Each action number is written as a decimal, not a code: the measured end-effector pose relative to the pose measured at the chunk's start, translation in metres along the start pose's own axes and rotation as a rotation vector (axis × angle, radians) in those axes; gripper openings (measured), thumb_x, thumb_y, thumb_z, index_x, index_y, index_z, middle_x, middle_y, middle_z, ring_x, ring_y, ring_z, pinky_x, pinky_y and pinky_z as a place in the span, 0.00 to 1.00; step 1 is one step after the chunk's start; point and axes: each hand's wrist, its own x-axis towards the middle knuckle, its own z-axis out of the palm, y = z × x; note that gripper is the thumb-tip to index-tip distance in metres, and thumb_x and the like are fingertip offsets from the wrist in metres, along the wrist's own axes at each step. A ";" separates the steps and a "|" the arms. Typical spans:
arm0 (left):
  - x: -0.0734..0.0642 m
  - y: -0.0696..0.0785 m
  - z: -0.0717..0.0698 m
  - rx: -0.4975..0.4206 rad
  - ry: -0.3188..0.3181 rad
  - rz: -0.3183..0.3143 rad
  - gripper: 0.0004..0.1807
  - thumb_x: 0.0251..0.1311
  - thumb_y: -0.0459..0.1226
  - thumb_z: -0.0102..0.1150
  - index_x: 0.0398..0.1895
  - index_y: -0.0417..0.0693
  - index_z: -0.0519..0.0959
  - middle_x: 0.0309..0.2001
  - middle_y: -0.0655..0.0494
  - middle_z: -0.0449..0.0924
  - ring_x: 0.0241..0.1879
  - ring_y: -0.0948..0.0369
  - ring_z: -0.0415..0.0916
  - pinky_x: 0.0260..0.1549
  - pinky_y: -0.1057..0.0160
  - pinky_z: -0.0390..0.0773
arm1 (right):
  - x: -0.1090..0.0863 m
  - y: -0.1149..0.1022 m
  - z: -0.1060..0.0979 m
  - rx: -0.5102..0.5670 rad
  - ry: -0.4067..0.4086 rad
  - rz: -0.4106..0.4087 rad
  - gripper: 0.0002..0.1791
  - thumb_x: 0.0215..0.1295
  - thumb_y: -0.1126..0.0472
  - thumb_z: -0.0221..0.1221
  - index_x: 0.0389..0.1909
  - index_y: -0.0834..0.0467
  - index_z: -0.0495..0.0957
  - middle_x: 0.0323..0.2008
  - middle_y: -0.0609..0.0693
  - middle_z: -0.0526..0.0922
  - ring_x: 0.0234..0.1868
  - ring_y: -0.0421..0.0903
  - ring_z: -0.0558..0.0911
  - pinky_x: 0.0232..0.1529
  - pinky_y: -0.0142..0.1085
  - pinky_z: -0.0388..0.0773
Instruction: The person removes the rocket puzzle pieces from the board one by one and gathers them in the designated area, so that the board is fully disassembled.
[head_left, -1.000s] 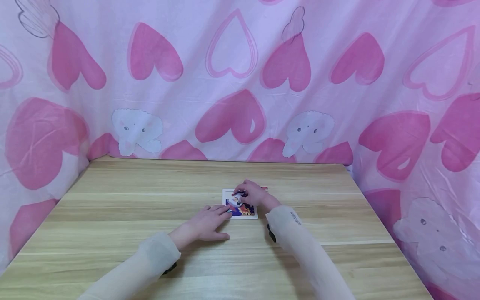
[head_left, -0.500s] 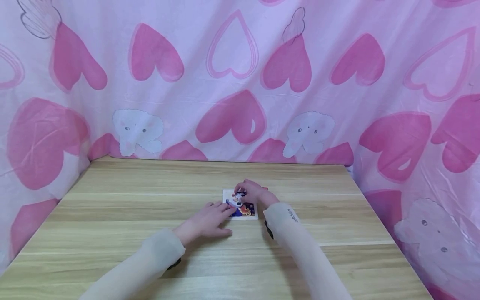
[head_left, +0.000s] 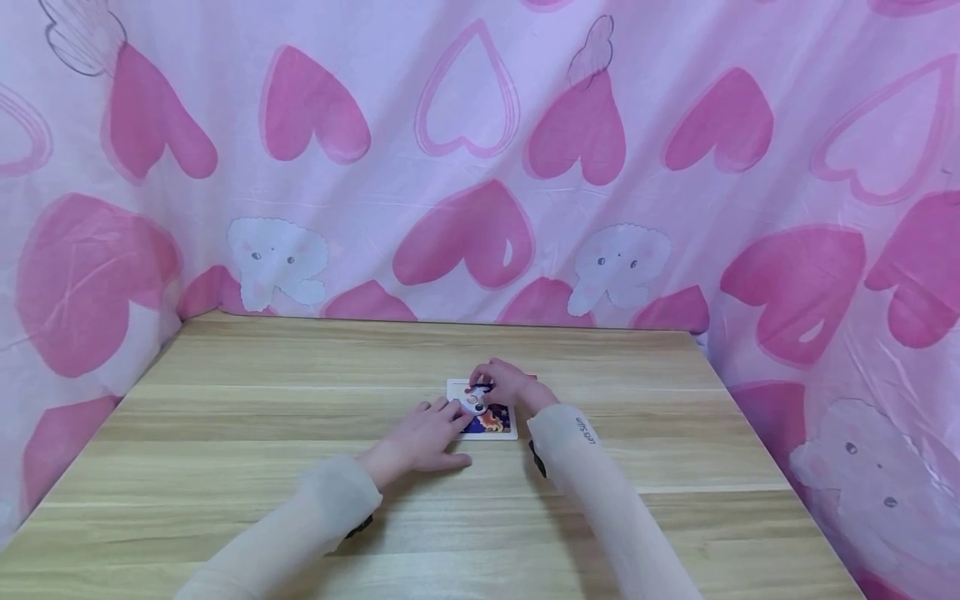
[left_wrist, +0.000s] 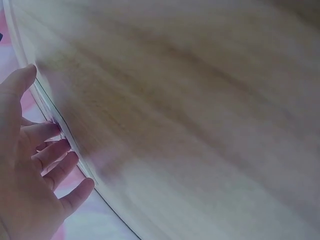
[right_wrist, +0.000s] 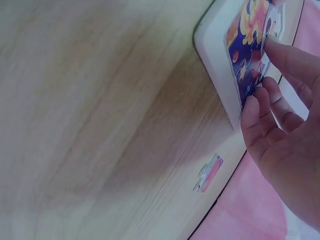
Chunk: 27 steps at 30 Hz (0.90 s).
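Observation:
A small picture puzzle in a white tray lies at mid-table, its dark blue scene with an orange figure partly uncovered. Over its upper part, my right hand pinches a pale puzzle piece between thumb and fingertips. In the right wrist view the thumb presses near the piece while the other fingers curl at the tray's far side. My left hand reaches in from the left, its fairly straight fingertips at the tray's left side and the piece's lower edge. The left wrist view shows that palm with its fingers spread; the tray is mostly hidden there.
A loose reddish puzzle piece lies on the wooden table just right of the tray, mostly behind the right hand in the head view. A pink heart-patterned curtain hangs along the back and sides.
My left hand has slid a little to the right, closer in over the tray's left side. The right hand stays over the puzzle with the piece, almost still.

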 end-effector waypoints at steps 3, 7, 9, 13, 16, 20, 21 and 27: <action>0.001 0.001 0.001 0.010 0.015 0.002 0.40 0.51 0.64 0.43 0.61 0.48 0.64 0.55 0.47 0.64 0.52 0.53 0.61 0.47 0.51 0.64 | 0.000 0.000 0.000 0.000 -0.005 0.004 0.13 0.53 0.63 0.61 0.40 0.49 0.74 0.38 0.47 0.68 0.41 0.45 0.70 0.46 0.40 0.66; 0.002 0.002 0.001 0.024 0.033 0.003 0.40 0.50 0.65 0.43 0.60 0.48 0.66 0.53 0.48 0.65 0.50 0.54 0.61 0.45 0.53 0.65 | 0.001 0.000 0.000 0.019 0.003 0.008 0.13 0.53 0.64 0.61 0.38 0.48 0.72 0.38 0.47 0.68 0.41 0.45 0.70 0.46 0.41 0.66; 0.003 0.003 0.000 0.033 0.036 0.001 0.41 0.50 0.65 0.43 0.60 0.48 0.67 0.53 0.48 0.65 0.49 0.54 0.62 0.45 0.53 0.65 | 0.001 0.001 0.000 0.018 0.016 -0.007 0.14 0.52 0.65 0.61 0.37 0.48 0.72 0.37 0.46 0.68 0.40 0.44 0.70 0.45 0.40 0.67; 0.003 0.004 0.000 0.047 0.035 0.000 0.41 0.49 0.66 0.43 0.59 0.48 0.67 0.52 0.48 0.65 0.49 0.54 0.62 0.44 0.54 0.66 | 0.002 0.004 0.002 0.026 0.049 -0.060 0.14 0.51 0.67 0.62 0.37 0.49 0.71 0.36 0.46 0.68 0.38 0.43 0.70 0.44 0.39 0.67; 0.003 0.004 0.001 0.051 0.043 0.004 0.42 0.48 0.66 0.43 0.59 0.47 0.67 0.52 0.49 0.65 0.48 0.54 0.62 0.43 0.54 0.66 | 0.001 0.007 0.004 0.064 0.072 -0.078 0.14 0.51 0.68 0.61 0.37 0.49 0.72 0.35 0.45 0.68 0.38 0.43 0.70 0.45 0.39 0.67; 0.003 0.004 0.003 0.050 0.053 0.004 0.42 0.48 0.66 0.44 0.59 0.47 0.67 0.51 0.49 0.65 0.47 0.54 0.62 0.42 0.54 0.66 | 0.000 0.011 0.005 0.151 0.114 -0.091 0.13 0.52 0.70 0.59 0.36 0.50 0.74 0.33 0.46 0.70 0.36 0.43 0.71 0.42 0.38 0.68; 0.003 0.003 0.003 0.051 0.058 0.003 0.42 0.48 0.67 0.44 0.59 0.47 0.68 0.51 0.49 0.66 0.47 0.54 0.62 0.42 0.54 0.66 | 0.000 0.012 0.005 0.171 0.126 -0.103 0.13 0.53 0.71 0.59 0.36 0.51 0.75 0.32 0.46 0.70 0.36 0.43 0.71 0.41 0.37 0.69; 0.003 0.005 0.002 0.049 0.071 0.005 0.42 0.47 0.67 0.44 0.58 0.47 0.68 0.48 0.50 0.66 0.45 0.55 0.63 0.40 0.56 0.66 | -0.004 0.017 0.001 0.266 0.174 -0.126 0.14 0.55 0.73 0.54 0.38 0.54 0.78 0.34 0.45 0.74 0.35 0.43 0.72 0.39 0.36 0.69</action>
